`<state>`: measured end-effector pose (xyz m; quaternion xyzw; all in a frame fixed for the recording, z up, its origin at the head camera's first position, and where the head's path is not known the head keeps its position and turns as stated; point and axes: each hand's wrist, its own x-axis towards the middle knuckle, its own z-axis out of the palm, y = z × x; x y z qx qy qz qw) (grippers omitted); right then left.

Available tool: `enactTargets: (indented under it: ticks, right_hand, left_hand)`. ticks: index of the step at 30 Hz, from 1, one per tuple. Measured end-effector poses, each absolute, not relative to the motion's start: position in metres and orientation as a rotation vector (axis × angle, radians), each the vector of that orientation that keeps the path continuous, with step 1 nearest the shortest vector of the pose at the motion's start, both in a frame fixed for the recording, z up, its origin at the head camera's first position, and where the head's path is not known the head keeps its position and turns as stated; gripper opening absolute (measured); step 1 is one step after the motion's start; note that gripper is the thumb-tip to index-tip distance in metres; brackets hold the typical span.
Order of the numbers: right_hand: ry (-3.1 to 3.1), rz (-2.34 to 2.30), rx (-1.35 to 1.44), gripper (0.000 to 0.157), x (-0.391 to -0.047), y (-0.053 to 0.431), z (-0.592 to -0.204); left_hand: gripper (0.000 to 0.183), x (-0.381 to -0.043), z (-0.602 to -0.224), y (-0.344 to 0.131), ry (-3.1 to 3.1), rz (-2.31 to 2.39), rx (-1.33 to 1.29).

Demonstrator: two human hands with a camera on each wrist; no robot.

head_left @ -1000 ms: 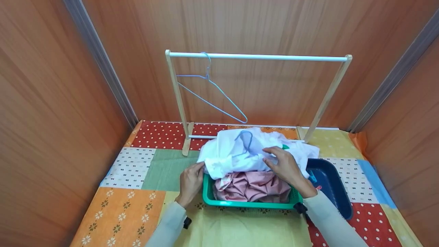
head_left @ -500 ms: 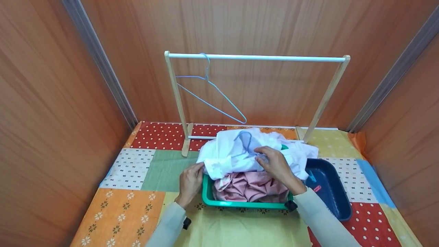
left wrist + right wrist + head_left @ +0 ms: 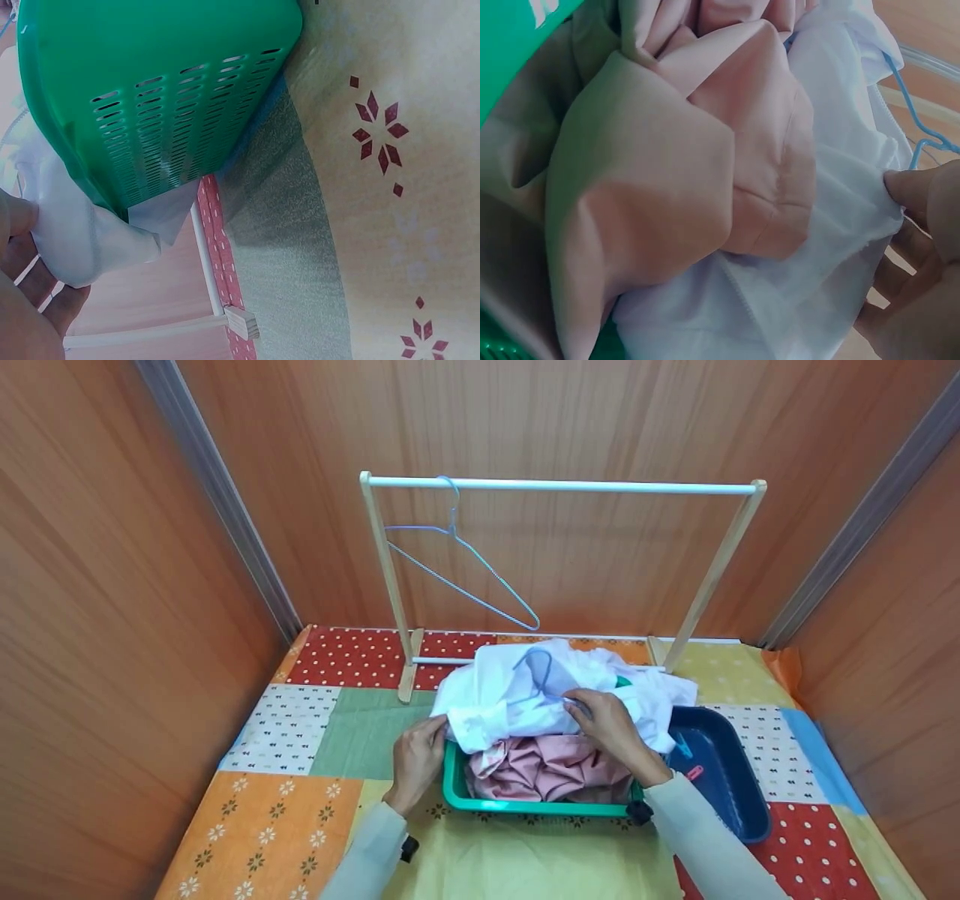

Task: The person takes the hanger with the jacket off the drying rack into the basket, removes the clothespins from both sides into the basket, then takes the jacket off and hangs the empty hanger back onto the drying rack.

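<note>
A white garment [image 3: 480, 682] lies bunched over the far half of a green basket [image 3: 540, 808]. The hook of a blue wire hanger [image 3: 547, 669] sticks out of its folds; the rest of that hanger is mostly hidden in the cloth. My left hand [image 3: 418, 757] pinches the garment's left edge, just outside the basket wall. On the other side my right hand [image 3: 611, 731] grips a fold near the hook, and in the right wrist view the thumb [image 3: 911, 187] presses the white cloth against the fingers. Crumpled pink cloth [image 3: 555, 769] fills the near part of the basket.
Behind the basket stands a rack with a white top bar [image 3: 562, 485]; another blue hanger [image 3: 487, 562] hangs at its left end. A dark blue tray [image 3: 739, 780] with clothespins [image 3: 694, 773] sits to the right. Wooden panels [image 3: 562, 420] enclose the table's patchwork cloth [image 3: 285, 810].
My right hand has moved left across the white garment, and its fingers have come together on the fold. The left hand keeps its hold on the edge.
</note>
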<state>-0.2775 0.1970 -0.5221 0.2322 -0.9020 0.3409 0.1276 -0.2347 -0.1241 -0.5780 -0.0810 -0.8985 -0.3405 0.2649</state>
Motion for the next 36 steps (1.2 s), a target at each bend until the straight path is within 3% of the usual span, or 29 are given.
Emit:
enactTargets:
  ticks: [29,36]
  right_hand:
    - [-2.545,0.903,0.687,0.021,-0.278,0.251,-0.546]
    - [-2.708,1.027,0.571,0.025,-0.273,0.265,-0.547]
  left_hand:
    - [0.019,-0.235,-0.579,-0.121,-2.402,-0.94,-0.265]
    - [0.02,-0.235,-0.577,-0.122,-2.433,-0.961,-0.274]
